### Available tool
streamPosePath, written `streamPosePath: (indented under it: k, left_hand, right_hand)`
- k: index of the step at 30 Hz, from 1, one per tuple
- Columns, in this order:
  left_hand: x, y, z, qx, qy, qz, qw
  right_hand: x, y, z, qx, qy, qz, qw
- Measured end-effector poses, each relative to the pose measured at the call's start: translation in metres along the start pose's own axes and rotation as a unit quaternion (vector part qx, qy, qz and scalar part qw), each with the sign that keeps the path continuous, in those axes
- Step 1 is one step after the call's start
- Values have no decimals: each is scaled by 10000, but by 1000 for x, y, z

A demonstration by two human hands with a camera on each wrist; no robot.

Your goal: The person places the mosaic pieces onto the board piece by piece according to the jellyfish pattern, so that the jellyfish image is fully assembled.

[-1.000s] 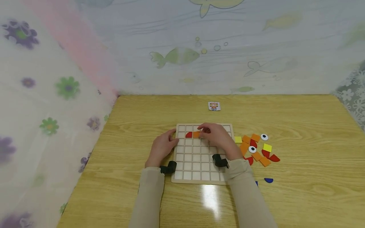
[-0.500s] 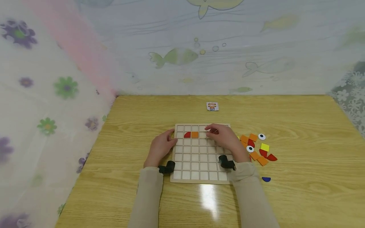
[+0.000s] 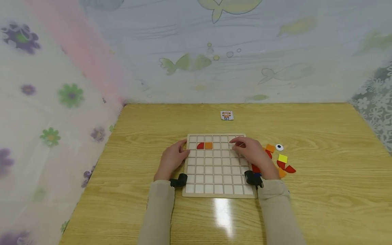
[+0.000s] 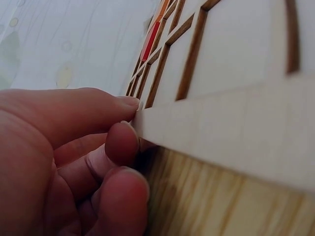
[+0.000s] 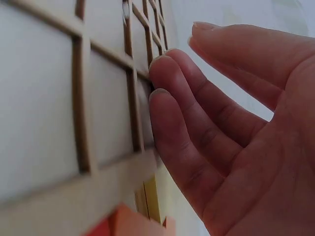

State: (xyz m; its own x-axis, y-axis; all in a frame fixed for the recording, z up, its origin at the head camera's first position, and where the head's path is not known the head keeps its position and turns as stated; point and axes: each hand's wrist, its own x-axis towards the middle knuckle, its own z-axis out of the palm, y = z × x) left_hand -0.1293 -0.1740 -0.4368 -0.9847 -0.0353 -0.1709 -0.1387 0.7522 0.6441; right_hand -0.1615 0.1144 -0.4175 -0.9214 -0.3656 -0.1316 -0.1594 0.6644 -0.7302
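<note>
A wooden grid board [image 3: 212, 170] lies flat on the table. My left hand [image 3: 172, 159] is at its left edge; in the left wrist view the fingertips [image 4: 123, 140] grip the board's rim, one digit on top and others curled against the side. In the second row sit a red quarter-circle tile [image 3: 200, 146] and an orange square tile [image 3: 208, 145], side by side. Over the board's upper right part is my right hand [image 3: 252, 153], fingers loosely bent and nothing seen between them. The right wrist view shows its fingertips close to the grid; whether they touch it I cannot tell.
Right of the board lie several loose tiles, among them a yellow square [image 3: 282, 158], a red quarter-circle [image 3: 290, 169] and a white eye disc [image 3: 279, 147]. My right forearm hides some. A small picture card [image 3: 227, 115] lies behind the board.
My right hand has let go of the orange square tile and moved right across the board toward the loose tiles. The left hand has stayed at the left edge.
</note>
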Motion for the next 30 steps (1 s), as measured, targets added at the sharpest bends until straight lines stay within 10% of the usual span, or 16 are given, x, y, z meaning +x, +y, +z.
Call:
streamPosePath:
  k: [30]
  left_hand:
    - [-1,2,0,-11,-30,-15,10000]
  right_hand:
    - [-40,53,-60,-327,676,1037,9918]
